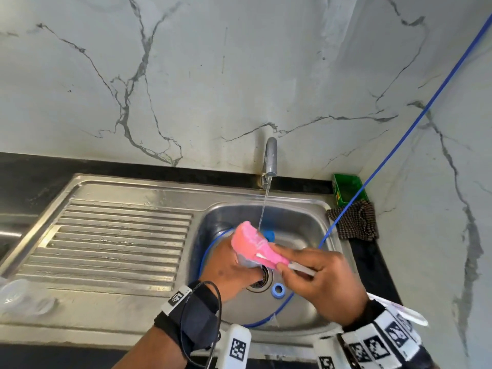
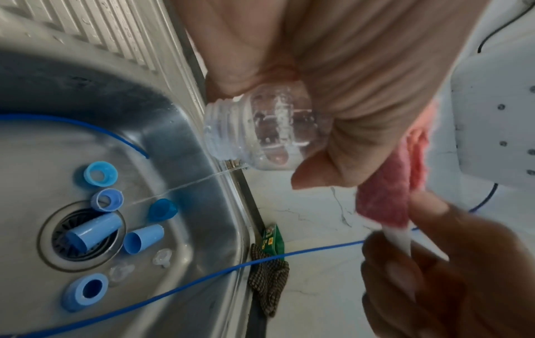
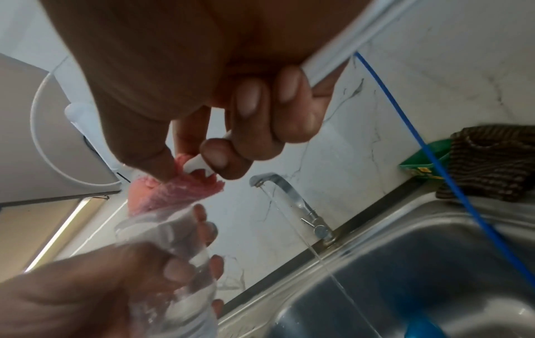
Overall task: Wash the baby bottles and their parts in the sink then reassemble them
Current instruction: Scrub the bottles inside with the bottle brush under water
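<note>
Fingers [image 2: 341, 137] of left hand [image 1: 229, 265] wrapped round clear bottle [image 2: 260, 130] over sink [image 1: 306, 217]; right hand [image 1: 319, 280] pinching pink brush [image 1: 255, 243] by its handle. Scrubbing evidently midway. Blue caps and rings [image 2: 100, 175], clear teats [image 2: 162, 257] lying in basin, apparently unwashed; reassembly not begun.

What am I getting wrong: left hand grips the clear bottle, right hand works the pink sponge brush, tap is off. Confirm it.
The tap is not off: a stream runs from it in the head view. Left hand grips the clear bottle; right hand works the pink sponge brush.
</note>
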Demonstrator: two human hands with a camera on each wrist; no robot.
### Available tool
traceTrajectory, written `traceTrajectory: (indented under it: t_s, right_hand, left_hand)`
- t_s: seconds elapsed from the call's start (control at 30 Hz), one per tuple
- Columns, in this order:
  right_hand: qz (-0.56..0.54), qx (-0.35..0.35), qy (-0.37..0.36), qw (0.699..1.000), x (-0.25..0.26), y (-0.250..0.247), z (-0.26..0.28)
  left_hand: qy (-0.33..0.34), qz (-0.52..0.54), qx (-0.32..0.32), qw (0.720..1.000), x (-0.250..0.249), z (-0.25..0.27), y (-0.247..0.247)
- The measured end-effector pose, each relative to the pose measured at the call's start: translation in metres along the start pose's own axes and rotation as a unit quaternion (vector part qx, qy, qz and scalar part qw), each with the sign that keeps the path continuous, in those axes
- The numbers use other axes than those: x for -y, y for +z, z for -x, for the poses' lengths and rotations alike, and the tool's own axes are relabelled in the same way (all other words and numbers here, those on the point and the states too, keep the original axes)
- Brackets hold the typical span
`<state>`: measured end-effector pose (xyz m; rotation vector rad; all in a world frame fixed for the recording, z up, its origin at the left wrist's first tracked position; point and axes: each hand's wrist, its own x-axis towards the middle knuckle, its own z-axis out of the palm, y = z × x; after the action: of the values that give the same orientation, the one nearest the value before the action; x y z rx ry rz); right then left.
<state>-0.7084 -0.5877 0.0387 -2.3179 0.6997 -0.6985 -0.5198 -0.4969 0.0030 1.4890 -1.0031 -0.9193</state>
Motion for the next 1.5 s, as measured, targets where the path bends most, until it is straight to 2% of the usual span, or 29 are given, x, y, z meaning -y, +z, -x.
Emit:
traceTrajectory:
  t_s: [0.1, 0.23, 0.3, 0.37, 0.43, 0.5, 0.53, 0.6, 0.7, 0.83, 0.97, 1.1, 1.2, 1.27, 1.37, 1.43, 1.5]
  right_hand:
    - [-0.035, -0.008, 0.024, 0.999, -0.009, -0.002, -0.003]
    - [-0.072, 0.011, -0.009, 0.997, -0.002, 0.014, -0.011]
    - [-0.072, 0.014, 0.032, 0.997, -0.013, 0.004, -0.016]
    - [-0.111, -0.016, 0.078, 0.991, -0.025, -0.010, -0.016]
    - [-0.162, -0.050, 0.105, 0.980, -0.029, -0.013, -0.012]
    - [-0.232, -0.049, 0.109, 0.966, -0.025, -0.008, -0.007]
    - [-0.249, -0.032, 0.101, 0.963, -0.022, -0.004, -0.006]
    - [-0.210, 0.014, 0.072, 0.975, -0.014, 0.004, -0.006]
    - [-0.172, 0.060, 0.054, 0.982, 0.002, 0.012, -0.012]
    - [-0.117, 0.007, 0.024, 0.993, 0.007, 0.020, -0.016]
    - [-0.139, 0.007, 0.027, 0.990, 0.001, 0.023, -0.014]
    - [-0.128, 0.017, 0.017, 0.992, 0.011, 0.020, -0.017]
    - [-0.046, 0.031, -0.019, 0.998, 0.020, 0.018, -0.022]
    - [0.014, 0.051, -0.033, 0.998, 0.017, 0.017, -0.027]
    - [0.034, 0.071, -0.056, 0.995, 0.002, 0.014, -0.028]
    - [0.047, 0.063, -0.063, 0.995, -0.007, 0.012, -0.025]
    - [0.073, 0.014, -0.086, 0.993, -0.009, 0.015, -0.023]
  left_hand:
    - [-0.005, -0.015, 0.023, 1.000, 0.007, -0.005, 0.012]
    - [0.020, -0.016, 0.032, 0.999, 0.006, -0.010, 0.017]
    - [-0.003, -0.008, 0.010, 1.000, -0.003, -0.013, 0.008]
    - [-0.073, 0.101, -0.050, 0.991, -0.014, -0.014, 0.001]
    - [-0.159, 0.252, -0.095, 0.950, -0.025, -0.016, -0.003]
    - [-0.221, 0.393, -0.080, 0.889, -0.032, -0.018, -0.008]
    - [-0.233, 0.445, -0.068, 0.862, -0.034, -0.018, -0.010]
    - [-0.237, 0.482, -0.041, 0.842, -0.037, -0.017, -0.010]
    - [-0.225, 0.470, -0.004, 0.853, -0.040, -0.016, -0.009]
    - [-0.193, 0.437, -0.010, 0.879, -0.034, -0.019, -0.014]
    - [-0.160, 0.427, -0.025, 0.889, -0.033, -0.021, -0.022]
    - [-0.172, 0.382, -0.032, 0.907, -0.033, -0.019, -0.022]
    - [-0.180, 0.341, -0.009, 0.923, -0.031, -0.015, -0.015]
    - [-0.193, 0.347, -0.003, 0.918, -0.030, -0.013, -0.013]
    - [-0.204, 0.353, -0.009, 0.913, -0.033, -0.015, -0.013]
    - [-0.213, 0.342, -0.006, 0.915, -0.036, -0.015, -0.011]
    - [-0.231, 0.327, 0.013, 0.916, -0.038, -0.013, -0.005]
